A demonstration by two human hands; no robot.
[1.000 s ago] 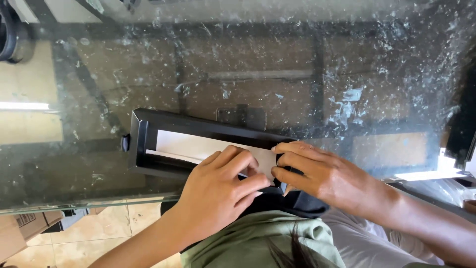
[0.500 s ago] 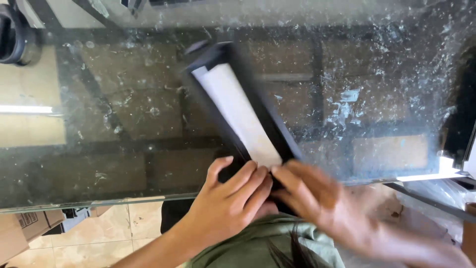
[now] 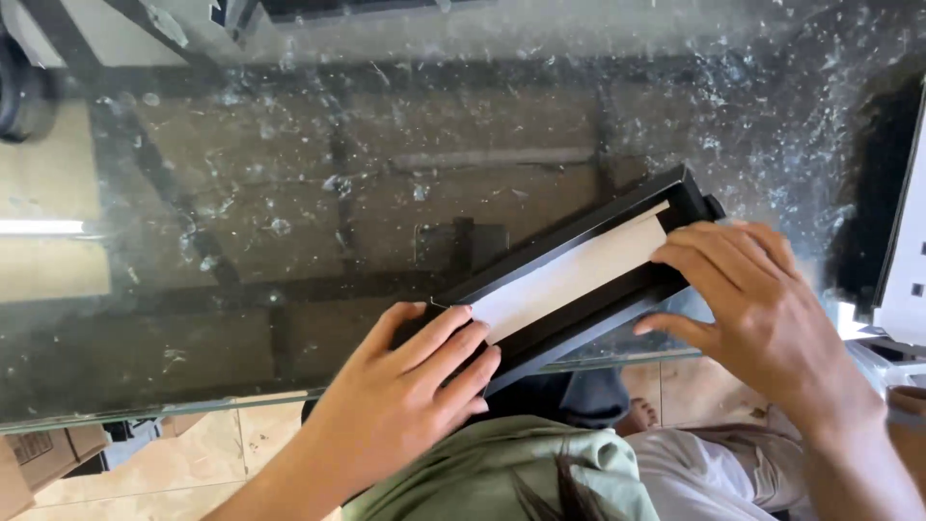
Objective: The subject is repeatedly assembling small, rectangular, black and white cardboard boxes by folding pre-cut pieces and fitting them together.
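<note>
— Since it takes up nearly the whole view, start with the counter [image 3: 241,193]: what is it?

— Clear glass, dusty and scratched, with a dark frame showing through it and a tiled floor [image 3: 174,463] beneath. Its near edge runs across the lower part of the view.

— And what lies on it?

— A long, narrow black rectangular tray [image 3: 579,275], lying slantwise on the glass, its far end up and to the right, its near end reaching the counter's edge. Inside it sits a long pale strip [image 3: 569,280], white at the lower end and tan toward the upper, running almost the full length of the tray.

— Where are the hands?

— The left hand [image 3: 405,396] lies over the tray's lower end, fingers spread flat on top, touching the black rim and the white end of the strip. The right hand [image 3: 752,299] is at the upper end, fingers laid across the top and the thumb down along the near side wall.

— How is each grip?

— The left is a flat, open press with nothing closed inside it. The right grip is closed around the tray's upper end, fingers above and thumb at the side.

— Anything smaller?

— A cardboard box [image 3: 39,458] on the floor at lower left, and a white panel [image 3: 907,241] at the right edge.
</note>
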